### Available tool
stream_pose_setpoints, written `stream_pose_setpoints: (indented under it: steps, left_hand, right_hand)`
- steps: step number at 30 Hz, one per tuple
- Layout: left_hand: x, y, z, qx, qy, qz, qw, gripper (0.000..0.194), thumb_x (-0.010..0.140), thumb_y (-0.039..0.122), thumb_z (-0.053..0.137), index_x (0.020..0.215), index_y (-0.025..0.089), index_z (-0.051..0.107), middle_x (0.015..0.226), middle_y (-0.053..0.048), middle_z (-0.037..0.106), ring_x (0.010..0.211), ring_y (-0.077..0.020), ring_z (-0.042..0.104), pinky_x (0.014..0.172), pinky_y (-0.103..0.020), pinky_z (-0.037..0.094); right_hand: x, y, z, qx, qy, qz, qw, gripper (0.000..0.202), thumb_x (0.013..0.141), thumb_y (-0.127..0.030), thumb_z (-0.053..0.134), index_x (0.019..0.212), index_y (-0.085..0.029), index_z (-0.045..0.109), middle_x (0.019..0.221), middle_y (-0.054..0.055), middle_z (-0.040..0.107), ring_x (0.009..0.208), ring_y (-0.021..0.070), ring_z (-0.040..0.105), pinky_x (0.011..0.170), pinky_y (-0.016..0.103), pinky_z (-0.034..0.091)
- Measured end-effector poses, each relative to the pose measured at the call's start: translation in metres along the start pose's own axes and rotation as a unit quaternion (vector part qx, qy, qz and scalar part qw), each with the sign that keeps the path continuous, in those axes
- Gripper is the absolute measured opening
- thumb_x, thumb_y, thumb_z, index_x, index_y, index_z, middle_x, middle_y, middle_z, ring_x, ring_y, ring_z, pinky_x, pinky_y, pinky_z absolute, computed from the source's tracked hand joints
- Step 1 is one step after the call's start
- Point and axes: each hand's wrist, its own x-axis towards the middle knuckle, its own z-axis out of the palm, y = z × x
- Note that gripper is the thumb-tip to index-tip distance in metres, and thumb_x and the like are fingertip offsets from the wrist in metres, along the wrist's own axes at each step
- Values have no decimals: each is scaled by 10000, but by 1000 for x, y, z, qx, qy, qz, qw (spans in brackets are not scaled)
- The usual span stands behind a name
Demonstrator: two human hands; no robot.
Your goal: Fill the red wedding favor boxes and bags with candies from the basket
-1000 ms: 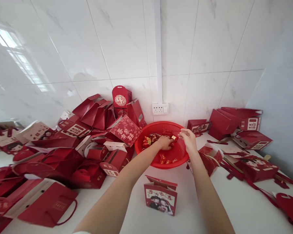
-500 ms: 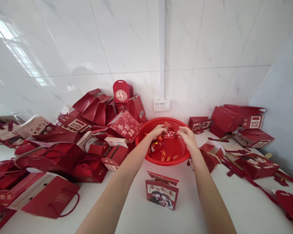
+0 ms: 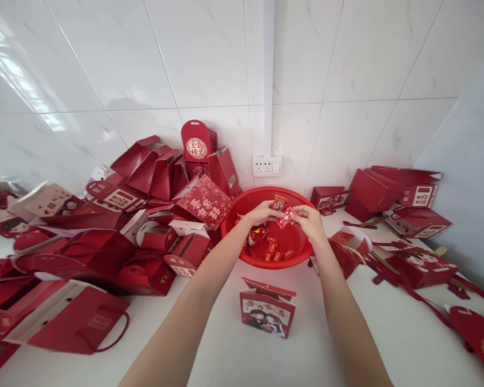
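A red plastic basket (image 3: 230,236) stands against the wall, with several small red and gold wrapped packets (image 3: 272,248) in its bottom. Above it, my left hand (image 3: 264,212) is closed on small red wrapped packets (image 3: 280,203). Beside it, my right hand (image 3: 307,219) pinches a red packet with white dots (image 3: 285,216), and the two hands nearly meet. Nearer to me, a small red gift bag (image 3: 267,312) with a cartoon couple on its front stands upright on the white table (image 3: 226,349), its top partly open.
Many red gift boxes and bags (image 3: 92,252) are heaped on the left. More red boxes (image 3: 375,191) and a bag with a couple print (image 3: 423,266) lie on the right, among ribbons. A socket (image 3: 267,166) is on the tiled wall behind the basket.
My hands have come closer together over the basket, and the right hand now pinches the dotted packet. The view has shifted slightly.
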Motion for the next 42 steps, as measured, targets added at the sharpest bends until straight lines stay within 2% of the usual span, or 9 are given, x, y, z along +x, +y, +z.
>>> stream_pose_setpoints:
  steps: [11, 18, 23, 25, 28, 31, 33, 37, 42]
  left_hand:
    - [6, -4, -9, 46, 95, -8, 994, 153, 812, 172, 738, 877, 154, 601, 795, -34, 737, 662, -112, 695, 764, -261, 569]
    - [-2, 0, 3, 126, -12, -32, 991, 190, 726, 163, 781, 907, 141, 726, 856, -54, 778, 750, -153, 736, 815, -273, 564]
    - [-6, -1, 8, 223, -63, -75, 970, 292, 657, 116, 788, 948, 147, 791, 707, -22, 760, 670, -194, 729, 724, -299, 590]
    - [-4, -1, 7, 268, -24, -66, 961, 327, 687, 90, 747, 1003, 157, 795, 735, -10, 767, 717, -188, 734, 754, -287, 589]
    - [1, 1, 1, 340, 85, -36, 936, 343, 806, 106, 678, 1132, 168, 764, 981, -44, 791, 945, -194, 731, 896, -282, 566]
    - [4, 1, -7, 415, 199, -31, 887, 329, 951, 246, 635, 1270, 170, 666, 1302, -108, 678, 1177, -236, 648, 1022, -395, 531]
    - [3, 0, -12, 461, 236, -56, 854, 368, 981, 336, 626, 1311, 174, 613, 1376, -126, 603, 1213, -265, 614, 1020, -484, 532]
    - [-2, -2, -14, 525, 191, -133, 819, 350, 971, 348, 646, 1275, 176, 623, 1318, -112, 622, 1164, -257, 632, 978, -474, 554]
    - [0, -1, -13, 537, 107, -182, 817, 340, 962, 345, 661, 1256, 175, 633, 1292, -105, 635, 1143, -252, 642, 960, -459, 563]
  right_hand:
    - [0, 2, 1, -27, 13, -13, 999, 243, 638, -347, 773, 814, -212, 673, 806, 42, 735, 615, 184, 673, 606, 344, 567]
    - [-1, 4, 2, -59, -8, -19, 998, 285, 701, -384, 744, 918, -202, 712, 989, 88, 751, 752, 221, 704, 633, 357, 572]
    - [-4, 3, 2, -77, -47, -44, 995, 313, 595, -440, 843, 697, -210, 656, 752, 21, 710, 753, 218, 662, 697, 339, 535]
    - [-4, 3, 2, -76, -43, -50, 995, 374, 556, -479, 865, 665, -217, 622, 697, 4, 679, 715, 206, 636, 693, 336, 517]
    - [-3, 0, 1, -60, -17, -56, 996, 452, 531, -551, 865, 691, -229, 591, 726, 7, 676, 726, 207, 626, 702, 341, 501]
    - [-5, -4, 2, -41, 4, -54, 998, 473, 552, -597, 844, 698, -236, 576, 692, -3, 652, 684, 200, 613, 670, 335, 482]
    - [-7, -7, 3, -33, 15, -51, 998, 445, 576, -590, 839, 717, -231, 617, 667, -9, 647, 656, 193, 603, 653, 328, 465]
    - [-10, -14, 5, -21, 40, -54, 998, 398, 592, -566, 842, 708, -216, 692, 693, 1, 681, 695, 192, 608, 677, 316, 456]
    - [-9, -16, 6, 1, 74, -32, 997, 463, 617, -647, 793, 656, -196, 695, 657, 13, 690, 652, 176, 595, 628, 302, 446]
